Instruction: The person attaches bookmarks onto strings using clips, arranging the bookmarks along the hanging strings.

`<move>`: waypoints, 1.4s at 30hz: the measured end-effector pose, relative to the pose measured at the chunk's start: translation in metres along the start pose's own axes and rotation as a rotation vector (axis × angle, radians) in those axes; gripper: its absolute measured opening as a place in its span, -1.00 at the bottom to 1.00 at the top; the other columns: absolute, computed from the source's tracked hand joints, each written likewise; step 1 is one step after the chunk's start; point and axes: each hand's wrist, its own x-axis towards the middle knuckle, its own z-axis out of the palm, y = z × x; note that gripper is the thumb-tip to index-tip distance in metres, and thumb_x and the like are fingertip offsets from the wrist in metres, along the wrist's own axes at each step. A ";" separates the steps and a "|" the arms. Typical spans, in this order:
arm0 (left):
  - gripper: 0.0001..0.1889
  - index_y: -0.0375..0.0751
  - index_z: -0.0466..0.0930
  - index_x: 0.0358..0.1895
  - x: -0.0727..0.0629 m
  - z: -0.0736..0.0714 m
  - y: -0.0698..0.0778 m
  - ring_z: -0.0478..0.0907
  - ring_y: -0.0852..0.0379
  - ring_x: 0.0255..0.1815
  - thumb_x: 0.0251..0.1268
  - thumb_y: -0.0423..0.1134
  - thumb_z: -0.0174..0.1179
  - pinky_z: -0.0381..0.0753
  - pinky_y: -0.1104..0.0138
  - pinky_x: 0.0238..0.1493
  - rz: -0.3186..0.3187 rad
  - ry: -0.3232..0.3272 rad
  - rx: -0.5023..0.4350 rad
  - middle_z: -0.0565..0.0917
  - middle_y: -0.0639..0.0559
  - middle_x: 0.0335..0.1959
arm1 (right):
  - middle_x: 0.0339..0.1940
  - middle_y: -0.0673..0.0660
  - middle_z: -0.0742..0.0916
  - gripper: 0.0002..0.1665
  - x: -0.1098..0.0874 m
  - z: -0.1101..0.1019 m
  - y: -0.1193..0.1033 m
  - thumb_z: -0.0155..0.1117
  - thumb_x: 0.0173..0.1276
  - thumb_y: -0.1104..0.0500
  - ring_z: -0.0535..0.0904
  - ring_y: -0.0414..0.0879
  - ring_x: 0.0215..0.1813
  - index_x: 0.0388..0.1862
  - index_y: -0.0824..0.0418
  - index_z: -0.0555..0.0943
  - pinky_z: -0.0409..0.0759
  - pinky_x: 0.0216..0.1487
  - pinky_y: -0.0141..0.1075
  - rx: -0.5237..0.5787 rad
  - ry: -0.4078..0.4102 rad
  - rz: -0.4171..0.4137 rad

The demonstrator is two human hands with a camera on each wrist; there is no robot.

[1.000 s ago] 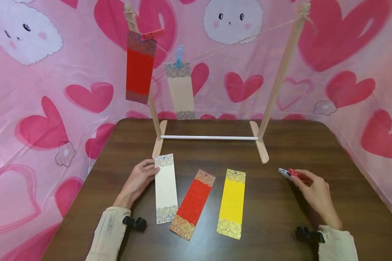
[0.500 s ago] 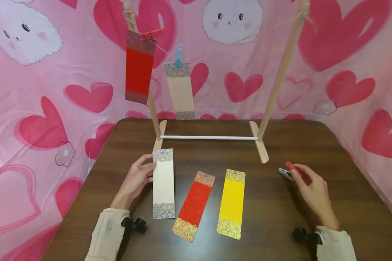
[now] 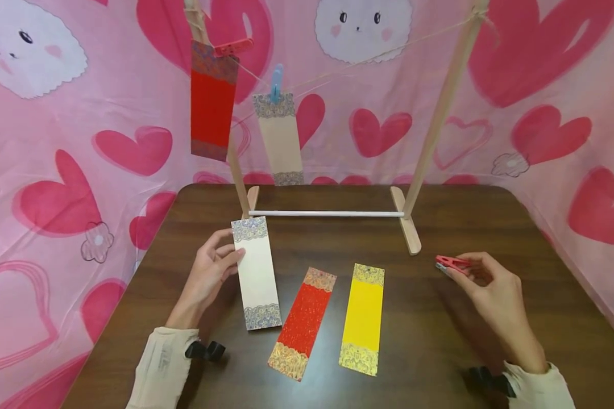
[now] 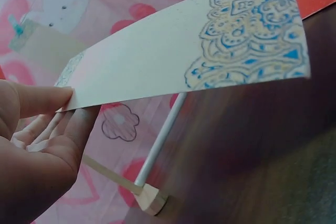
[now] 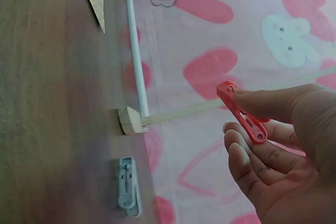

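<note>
My left hand (image 3: 208, 275) pinches a white bookmark card (image 3: 256, 272) with patterned ends by its upper left edge, thumb in front and fingers behind. In the left wrist view this card (image 4: 147, 51) is raised above the table and slanted. A red clothespin (image 3: 451, 262) is held between the thumb and fingers of my right hand (image 3: 496, 298), above the table's right side. Just below it lies a grey clothespin (image 5: 127, 184), mostly hidden in the head view. A red card (image 3: 303, 324) and a yellow card (image 3: 362, 318) lie between the hands.
A wooden stand with a white crossbar (image 3: 327, 213) is at the table's back. From its string (image 3: 378, 57) hang a red card (image 3: 212, 108) by a red clothespin (image 3: 233, 47) and a cream card (image 3: 280, 142) by a blue clothespin (image 3: 277, 83).
The left hand has lifted the white card up and away from the red card on the table. The right hand has picked the red clothespin up from beside the grey one.
</note>
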 end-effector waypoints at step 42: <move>-0.52 -0.22 0.36 0.30 0.025 0.036 0.066 0.65 0.16 -0.41 0.35 -0.49 0.19 0.63 0.35 -0.47 0.212 -0.118 0.289 0.70 -0.28 -0.22 | -0.35 0.16 0.69 -0.35 0.067 -0.025 -0.088 0.51 0.01 0.52 0.48 -0.40 -0.27 0.17 0.32 0.64 0.39 -0.10 -0.65 0.035 0.082 -0.407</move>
